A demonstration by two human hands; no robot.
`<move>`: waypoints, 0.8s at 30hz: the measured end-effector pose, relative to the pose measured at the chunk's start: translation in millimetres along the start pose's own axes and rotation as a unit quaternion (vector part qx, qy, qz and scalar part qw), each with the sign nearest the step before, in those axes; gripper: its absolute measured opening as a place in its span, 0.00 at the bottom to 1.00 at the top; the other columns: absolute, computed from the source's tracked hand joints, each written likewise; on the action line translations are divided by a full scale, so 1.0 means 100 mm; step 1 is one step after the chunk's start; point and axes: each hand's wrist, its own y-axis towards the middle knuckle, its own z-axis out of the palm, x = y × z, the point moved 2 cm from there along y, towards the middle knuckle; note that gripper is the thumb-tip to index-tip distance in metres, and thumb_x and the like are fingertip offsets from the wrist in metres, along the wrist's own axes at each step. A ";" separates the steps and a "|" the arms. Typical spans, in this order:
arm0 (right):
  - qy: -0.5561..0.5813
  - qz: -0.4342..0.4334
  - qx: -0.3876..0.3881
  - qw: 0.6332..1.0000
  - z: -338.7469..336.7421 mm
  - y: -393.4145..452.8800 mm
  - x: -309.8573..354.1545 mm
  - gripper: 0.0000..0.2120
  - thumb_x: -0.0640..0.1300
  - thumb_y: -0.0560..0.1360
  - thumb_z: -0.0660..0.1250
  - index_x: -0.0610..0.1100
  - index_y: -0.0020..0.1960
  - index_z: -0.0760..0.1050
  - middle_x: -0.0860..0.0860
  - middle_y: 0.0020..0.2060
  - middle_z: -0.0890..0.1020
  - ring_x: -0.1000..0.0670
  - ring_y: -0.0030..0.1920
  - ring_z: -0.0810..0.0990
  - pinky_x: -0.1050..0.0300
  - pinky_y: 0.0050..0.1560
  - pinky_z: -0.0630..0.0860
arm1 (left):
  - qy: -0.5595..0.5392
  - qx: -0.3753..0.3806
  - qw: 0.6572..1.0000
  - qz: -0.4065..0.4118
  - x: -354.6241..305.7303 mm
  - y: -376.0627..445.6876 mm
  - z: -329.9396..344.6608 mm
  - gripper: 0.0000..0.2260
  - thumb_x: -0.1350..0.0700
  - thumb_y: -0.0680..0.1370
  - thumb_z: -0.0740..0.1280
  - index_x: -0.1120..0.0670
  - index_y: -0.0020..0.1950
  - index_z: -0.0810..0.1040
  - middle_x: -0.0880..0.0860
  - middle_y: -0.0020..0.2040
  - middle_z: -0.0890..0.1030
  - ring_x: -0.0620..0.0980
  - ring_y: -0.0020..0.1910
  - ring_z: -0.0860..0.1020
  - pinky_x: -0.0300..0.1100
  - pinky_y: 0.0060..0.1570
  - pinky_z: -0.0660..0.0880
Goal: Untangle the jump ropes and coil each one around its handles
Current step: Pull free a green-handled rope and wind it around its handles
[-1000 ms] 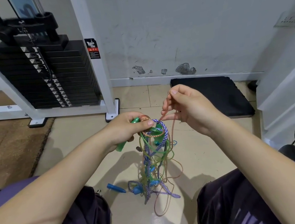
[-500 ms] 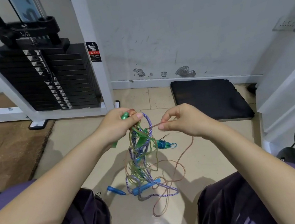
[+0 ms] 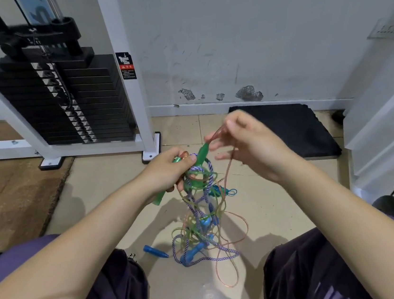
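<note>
Pinching the thin orange rope (image 3: 228, 168) between thumb and fingertips, the right hand (image 3: 245, 148) has risen higher and further from the body than half a second ago, drawing that strand up out of the knot; the left hand (image 3: 168, 170) still grips a green handle (image 3: 158, 200) together with the top of the tangle (image 3: 199, 213), a second green handle (image 3: 201, 153) now poking up beside its thumb; the tangle hangs below and between the hands, its lower loops and a blue handle (image 3: 194, 250) lying on the tiled floor (image 3: 112, 199); a loose blue handle (image 3: 155, 251) lies below the left hand; beyond the left hand stands a weight stack (image 3: 61, 104), beyond the right a black mat (image 3: 294, 125); orange, green and purple-white strands cross one another, so their paths inside cannot be told
</note>
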 end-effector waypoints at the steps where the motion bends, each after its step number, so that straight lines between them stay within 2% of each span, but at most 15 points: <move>1: 0.034 -0.014 -0.021 0.999 -0.06 0.01 0.07 0.10 0.43 0.84 0.54 0.46 0.44 0.68 0.41 0.47 0.83 0.46 0.45 0.81 0.51 0.45 0.79 | 0.005 0.005 1.000 -0.006 0.02 0.00 0.00 0.11 0.49 0.80 0.68 0.53 0.43 0.71 0.55 0.30 0.75 0.51 0.25 0.69 0.38 0.25 0.58; 4: 0.058 -0.016 -0.060 0.996 -0.23 0.00 0.21 0.11 0.45 0.84 0.54 0.47 0.43 0.67 0.43 0.44 0.83 0.46 0.45 0.81 0.51 0.45 0.78 | 0.017 0.036 0.999 -0.009 0.04 -0.03 0.03 0.10 0.51 0.78 0.70 0.54 0.44 0.72 0.51 0.28 0.73 0.48 0.23 0.68 0.37 0.24 0.58; 7: -0.030 0.019 -0.051 0.998 -0.27 -0.04 0.16 0.12 0.43 0.83 0.57 0.44 0.42 0.70 0.41 0.42 0.83 0.44 0.42 0.80 0.51 0.43 0.77 | 0.013 0.058 0.998 0.000 -0.03 -0.08 0.04 0.10 0.52 0.76 0.73 0.55 0.45 0.75 0.48 0.29 0.76 0.47 0.24 0.67 0.36 0.23 0.60; 10: -0.088 0.031 -0.021 0.995 -0.21 -0.05 0.11 0.11 0.42 0.83 0.57 0.41 0.43 0.71 0.39 0.41 0.83 0.44 0.39 0.81 0.52 0.40 0.76 | 0.006 0.015 1.000 0.017 -0.11 -0.09 -0.03 0.10 0.50 0.75 0.74 0.56 0.47 0.81 0.49 0.32 0.76 0.46 0.25 0.67 0.36 0.24 0.64; 12: -0.083 0.048 0.008 0.995 -0.17 -0.06 0.09 0.10 0.42 0.83 0.58 0.41 0.43 0.70 0.39 0.42 0.83 0.43 0.38 0.81 0.52 0.40 0.77 | -0.022 -0.009 0.999 0.029 -0.15 -0.08 -0.06 0.09 0.49 0.77 0.70 0.54 0.50 0.83 0.51 0.39 0.79 0.46 0.26 0.70 0.35 0.26 0.65; 14: -0.061 0.070 0.051 0.994 -0.13 -0.08 0.06 0.09 0.42 0.83 0.58 0.41 0.44 0.70 0.38 0.43 0.83 0.41 0.38 0.82 0.52 0.40 0.78 | -0.081 0.030 0.995 0.040 -0.19 -0.09 -0.04 0.10 0.48 0.80 0.68 0.53 0.53 0.83 0.52 0.48 0.81 0.45 0.33 0.74 0.36 0.29 0.66; 17: -0.043 0.081 0.087 0.992 -0.05 -0.09 0.00 0.07 0.41 0.82 0.59 0.39 0.47 0.70 0.39 0.41 0.82 0.41 0.40 0.81 0.53 0.40 0.79 | -0.100 0.135 0.984 0.056 -0.22 -0.15 0.03 0.15 0.44 0.74 0.71 0.51 0.55 0.83 0.51 0.46 0.82 0.45 0.41 0.77 0.36 0.35 0.70; 19: -0.076 0.057 0.057 0.994 -0.03 -0.07 -0.02 0.06 0.39 0.81 0.61 0.38 0.46 0.73 0.42 0.42 0.81 0.43 0.41 0.80 0.54 0.41 0.79 | -0.095 0.176 0.978 0.059 -0.21 -0.16 0.06 0.18 0.50 0.71 0.77 0.54 0.58 0.81 0.51 0.43 0.83 0.48 0.43 0.80 0.38 0.44 0.75; 21: -0.145 0.037 0.001 0.989 -0.06 -0.07 0.01 0.07 0.39 0.80 0.64 0.40 0.44 0.75 0.45 0.42 0.80 0.49 0.41 0.79 0.63 0.38 0.77 | -0.090 0.181 0.977 0.060 -0.22 -0.17 0.05 0.17 0.58 0.71 0.76 0.57 0.59 0.79 0.51 0.40 0.83 0.49 0.41 0.82 0.42 0.48 0.77; 23: -0.192 0.038 -0.032 0.980 -0.08 -0.06 0.03 0.05 0.41 0.79 0.65 0.41 0.45 0.76 0.46 0.45 0.82 0.54 0.43 0.80 0.72 0.36 0.73 | -0.095 0.189 0.975 0.064 -0.25 -0.19 0.02 0.13 0.63 0.74 0.72 0.59 0.57 0.78 0.54 0.37 0.80 0.50 0.36 0.80 0.42 0.43 0.78; 24: -0.192 0.041 -0.023 0.980 -0.09 -0.06 0.02 0.04 0.42 0.79 0.65 0.41 0.48 0.77 0.46 0.47 0.83 0.54 0.46 0.82 0.71 0.42 0.74 | -0.099 0.202 0.972 0.065 -0.25 -0.21 0.01 0.12 0.64 0.75 0.72 0.59 0.57 0.78 0.55 0.35 0.79 0.51 0.33 0.79 0.42 0.39 0.78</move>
